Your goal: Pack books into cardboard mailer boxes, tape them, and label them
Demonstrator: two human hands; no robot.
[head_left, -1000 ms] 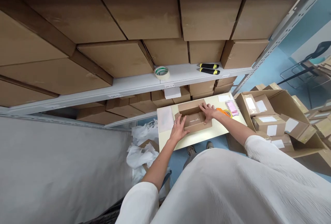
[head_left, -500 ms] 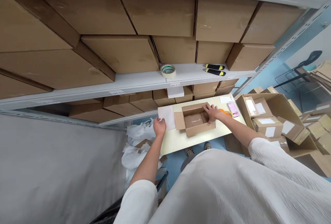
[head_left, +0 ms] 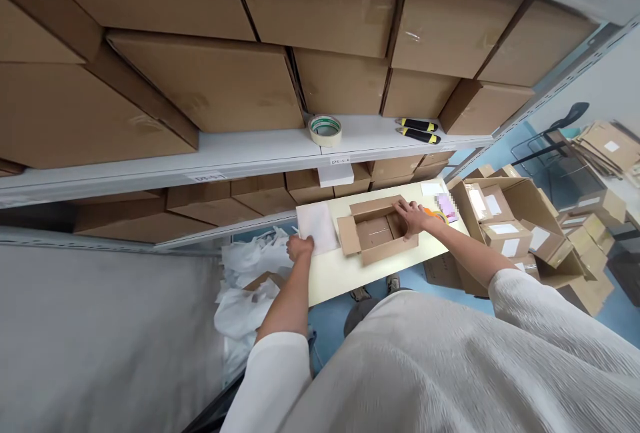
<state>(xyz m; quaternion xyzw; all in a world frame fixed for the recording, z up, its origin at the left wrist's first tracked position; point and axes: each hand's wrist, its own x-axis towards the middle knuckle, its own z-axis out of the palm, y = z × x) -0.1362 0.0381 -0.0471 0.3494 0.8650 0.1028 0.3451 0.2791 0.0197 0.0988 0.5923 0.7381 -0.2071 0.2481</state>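
Observation:
An open cardboard box stands on the pale yellow tabletop, its left flap folded outward. My right hand grips the box's right end, fingers at the far corner and thumb toward the near side. To the left of the box lies a thin white sheet, flat on the tabletop. My left hand is closed at that sheet's lower left corner, by the table's left edge. A small white strip shows by its fingers, but what they hold is hidden.
Orange tape and a pink-purple packet lie right of the box. A tape roll and two box cutters rest on the shelf. A large carton holds small boxes. White wrapping heaps at left.
My left hand has moved left off the white sheet to its lower left corner, fingers curled more tightly. My right hand stays on the box. The view has shifted slightly.

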